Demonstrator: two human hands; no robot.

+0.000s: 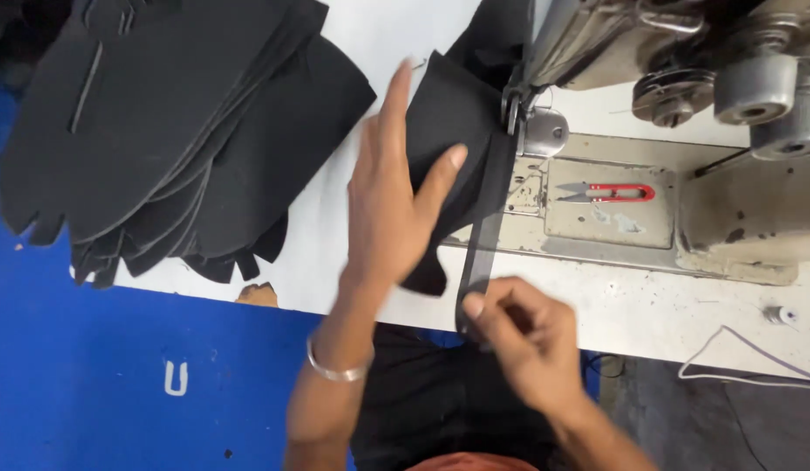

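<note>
Black fabric piece (pixel 453 122) under left hand (pixel 392 209)

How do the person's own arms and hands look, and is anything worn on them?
Both forearms are bare, with no sleeves showing and no gloves. The left hand has a thin silver metal bangle round its wrist. The right hand wears nothing visible: no ring, watch or band.

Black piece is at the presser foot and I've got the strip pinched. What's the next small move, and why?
Probably draw the black strip taut with the right hand. It runs from the presser foot down to that pinch, while the left hand lies flat on the black fabric piece, holding it.
</note>
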